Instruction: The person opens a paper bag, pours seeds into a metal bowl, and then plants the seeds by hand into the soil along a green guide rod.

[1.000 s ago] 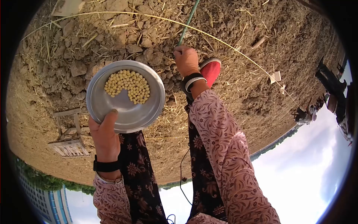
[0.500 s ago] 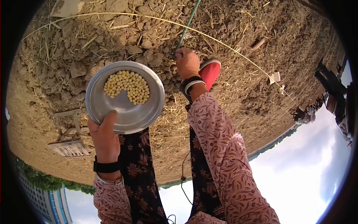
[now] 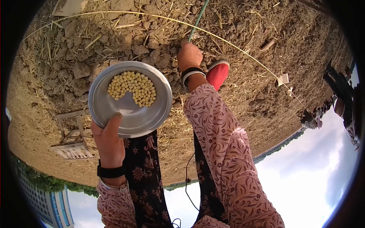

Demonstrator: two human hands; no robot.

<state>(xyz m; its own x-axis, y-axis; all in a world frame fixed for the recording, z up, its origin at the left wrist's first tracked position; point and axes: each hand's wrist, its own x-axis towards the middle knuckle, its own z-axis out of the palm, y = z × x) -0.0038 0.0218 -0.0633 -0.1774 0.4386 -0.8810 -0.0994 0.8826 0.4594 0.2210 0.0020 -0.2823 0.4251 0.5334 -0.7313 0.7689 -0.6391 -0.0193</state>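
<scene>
My left hand (image 3: 109, 146) holds a round metal bowl (image 3: 152, 117) by its near rim, thumb over the inside edge. Pale yellow round seeds (image 3: 131, 85), like soybeans, lie heaped toward the bowl's far side, leaving part of the bottom bare. To the right of the bowl, my right hand (image 3: 190, 56) is closed around the lower visible part of a thin green rod (image 3: 198, 21). That rod runs up out of view; its end below the fist is hidden. Beside the right wrist is a red shoe (image 3: 218, 75) on the soil.
Cloddy soil with straw (image 3: 243, 76) spreads all around. A pale yellow line (image 3: 228, 43) arcs across the ground, passing by the rod. A small wooden stool (image 3: 72, 133) stands at left. Dark objects (image 3: 336, 87) I cannot make out are at the far right.
My right hand has moved slightly up in the view, with the green rod still in it. The bowl in my left hand has shifted a little to the right.
</scene>
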